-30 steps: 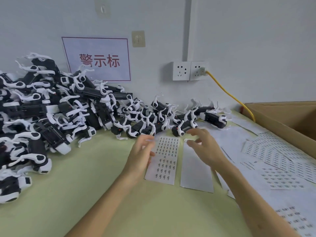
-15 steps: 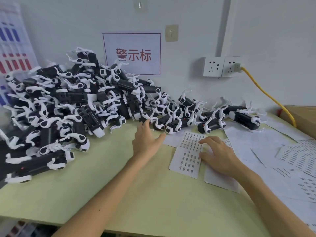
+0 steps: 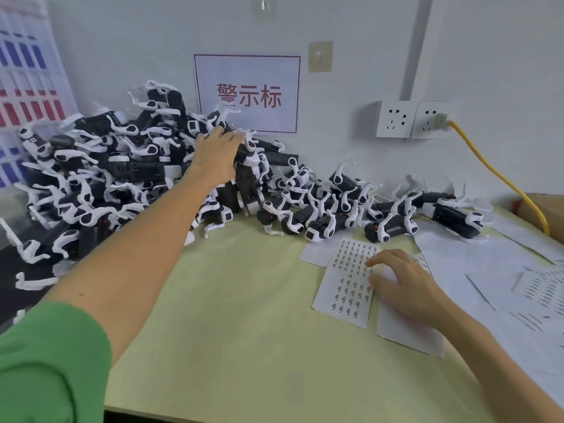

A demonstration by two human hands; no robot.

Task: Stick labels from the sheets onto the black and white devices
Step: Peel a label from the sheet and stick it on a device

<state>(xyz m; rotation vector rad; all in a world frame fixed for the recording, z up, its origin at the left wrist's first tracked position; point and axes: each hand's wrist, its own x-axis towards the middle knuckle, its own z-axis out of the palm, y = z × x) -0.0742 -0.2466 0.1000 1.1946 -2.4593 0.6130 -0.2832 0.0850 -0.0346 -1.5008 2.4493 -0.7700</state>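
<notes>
Since the devices (image 3: pixel 122 166) lie in a tangled heap from the left edge along the wall to past centre, the step in hand looks like fetching 1 to label. The left hand (image 3: pixel 218 155), upper centre-left, reaches onto the top of the heap. Its fingers are fairly straight and touch the white clips, with nothing lifted. It would do well to take a device lying loose on top and draw it straight up, as hooked arms could drag neighbours onto the bench (image 3: pixel 229 300). At centre right the label sheet (image 3: pixel 345 288) lies flat, its labels denser at the top than lower down. The right hand (image 3: pixel 406 288) rests on the sheet's right edge, fingers loosely bent and tips pressing the paper, gripping nothing I can see. Pinning the sheet this way should help a clean peel. More sheets (image 3: pixel 518 270) spread further right. At the right edge a cardboard box (image 3: pixel 546 209) shows only a corner; its contents are out of view.
</notes>
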